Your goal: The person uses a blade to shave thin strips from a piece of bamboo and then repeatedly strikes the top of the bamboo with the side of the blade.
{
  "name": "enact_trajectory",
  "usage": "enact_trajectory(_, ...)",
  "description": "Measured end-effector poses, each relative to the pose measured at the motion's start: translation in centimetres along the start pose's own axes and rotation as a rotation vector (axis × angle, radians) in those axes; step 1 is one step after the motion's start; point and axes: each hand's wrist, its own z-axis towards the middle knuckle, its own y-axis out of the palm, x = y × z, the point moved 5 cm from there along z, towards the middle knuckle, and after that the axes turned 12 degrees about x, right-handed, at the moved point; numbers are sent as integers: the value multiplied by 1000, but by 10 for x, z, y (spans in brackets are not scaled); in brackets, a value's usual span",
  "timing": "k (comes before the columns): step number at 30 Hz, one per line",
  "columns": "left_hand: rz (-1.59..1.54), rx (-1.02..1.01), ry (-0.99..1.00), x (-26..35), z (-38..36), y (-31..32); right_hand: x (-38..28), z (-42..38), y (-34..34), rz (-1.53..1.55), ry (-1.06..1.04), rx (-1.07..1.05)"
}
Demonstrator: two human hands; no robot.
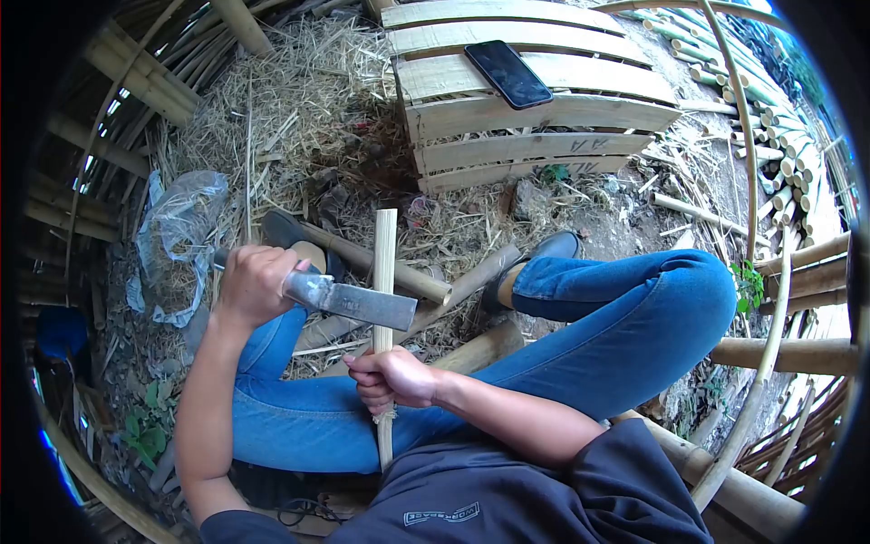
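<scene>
- Right hand (391,379): clenched around a bamboo strip (384,272), held upright between the knees.
- Left hand (254,283): gripping a cleaver (349,301), its blade crossing the strip.
- Smartphone (508,73): on a bamboo pallet (535,113), beyond the strip.

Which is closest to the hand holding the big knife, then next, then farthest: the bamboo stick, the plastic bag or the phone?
From the left hand:
1. Plastic bag, just beside it on the straw, toward the left edge.
2. Bamboo stick, upright in the middle, under the knife blade.
3. Phone, far up on the slatted bamboo rack.
</scene>
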Motion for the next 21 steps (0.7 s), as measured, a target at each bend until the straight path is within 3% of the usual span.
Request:
enact_trajectory(6, -16, -61, -30, -4, -2, 10, 6, 2, 3, -3, -6, 5)
enact_trajectory(21, 88, 24, -141, -23, 17, 12, 15, 2, 7, 11, 8, 45)
